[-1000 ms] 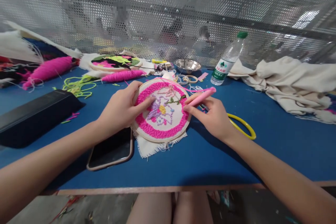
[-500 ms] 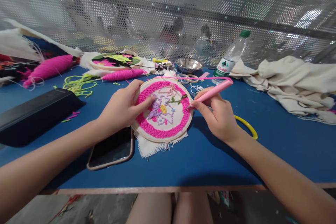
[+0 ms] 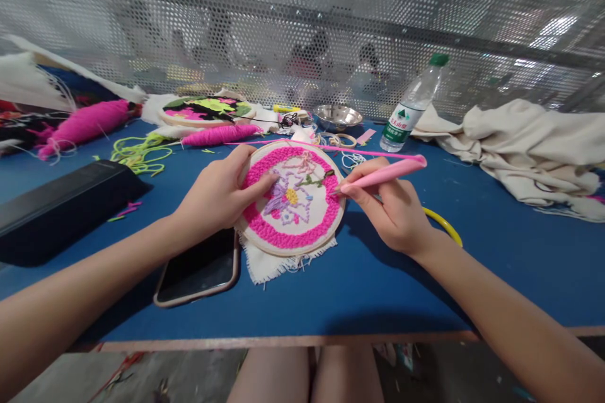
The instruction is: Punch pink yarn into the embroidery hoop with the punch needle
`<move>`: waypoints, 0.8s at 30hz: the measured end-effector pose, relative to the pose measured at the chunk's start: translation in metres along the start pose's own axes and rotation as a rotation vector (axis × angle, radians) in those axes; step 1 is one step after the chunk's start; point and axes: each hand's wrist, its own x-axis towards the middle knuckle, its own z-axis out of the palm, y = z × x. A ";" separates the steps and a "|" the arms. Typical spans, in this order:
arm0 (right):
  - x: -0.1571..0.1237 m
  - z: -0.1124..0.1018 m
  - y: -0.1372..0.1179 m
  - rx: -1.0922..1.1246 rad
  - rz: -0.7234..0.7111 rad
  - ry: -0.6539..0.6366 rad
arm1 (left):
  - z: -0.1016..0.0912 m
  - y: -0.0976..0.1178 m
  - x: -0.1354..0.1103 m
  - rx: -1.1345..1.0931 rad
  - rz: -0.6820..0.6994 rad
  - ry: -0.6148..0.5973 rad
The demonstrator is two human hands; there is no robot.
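Nearest on the blue table [image 3: 293, 315], a phone [image 3: 201, 274] lay just beside the embroidery hoop [image 3: 293, 198]. The left hand [image 3: 222, 192] gripped the hoop's left side, thumb across the stitched face, other fingers mostly hidden. The right hand [image 3: 390, 211] was closed round a pink needle tool [image 3: 387, 173], its metal tip at the right of the bright pink border. The step in hand looked like working yarn into that border; the next stitch seemed to call for a steady hoop and slack in the pink strand [image 3: 359, 152] trailing from the tool. Farther off stood a bottle [image 3: 409, 113] and a metal bowl [image 3: 337, 117], before a perforated screen [image 3: 265, 44].
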 end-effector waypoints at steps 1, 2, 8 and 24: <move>0.000 0.000 0.000 -0.003 -0.003 -0.005 | 0.000 0.000 0.000 -0.002 0.000 0.000; 0.000 -0.001 -0.001 -0.006 -0.005 -0.014 | 0.000 0.000 0.000 -0.004 -0.001 0.001; 0.003 -0.003 -0.005 -0.021 -0.071 -0.046 | -0.002 0.001 -0.001 -0.012 0.008 -0.014; 0.006 0.006 0.012 -0.162 -0.118 -0.248 | -0.006 0.005 -0.002 -0.013 0.082 0.023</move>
